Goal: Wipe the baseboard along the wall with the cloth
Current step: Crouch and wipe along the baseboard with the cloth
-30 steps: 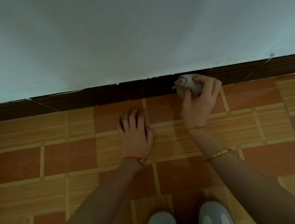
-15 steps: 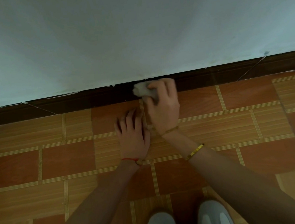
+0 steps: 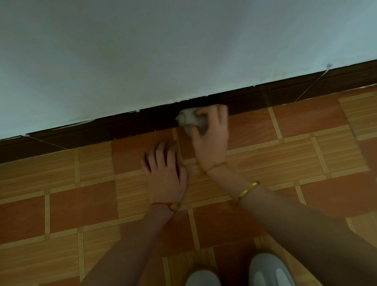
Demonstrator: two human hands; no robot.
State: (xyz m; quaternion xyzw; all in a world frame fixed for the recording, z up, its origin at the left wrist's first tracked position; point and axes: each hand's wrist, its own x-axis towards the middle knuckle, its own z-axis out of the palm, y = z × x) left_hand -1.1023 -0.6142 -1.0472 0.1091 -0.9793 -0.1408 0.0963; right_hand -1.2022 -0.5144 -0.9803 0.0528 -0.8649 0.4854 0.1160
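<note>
One crumpled grey cloth (image 3: pixel 190 120), gripped in my right hand (image 3: pixel 210 138), presses the dark brown wooden baseboard (image 3: pixel 111 132) mid-wall; my left hand (image 3: pixel 163 171) lies spread on the orange tiled floor (image 3: pixel 84 206). Long stretches either side, I judge, remain.

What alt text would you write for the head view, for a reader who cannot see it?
A right hand presses a balled pale cloth against a dark baseboard below a pale wall. The left hand rests flat on the tiled floor.

Right hand (image 3: pixel 209 138) reaches forward with fingers curled (gripping something); left hand (image 3: pixel 163 171) lies flat, fingers spread.
</note>
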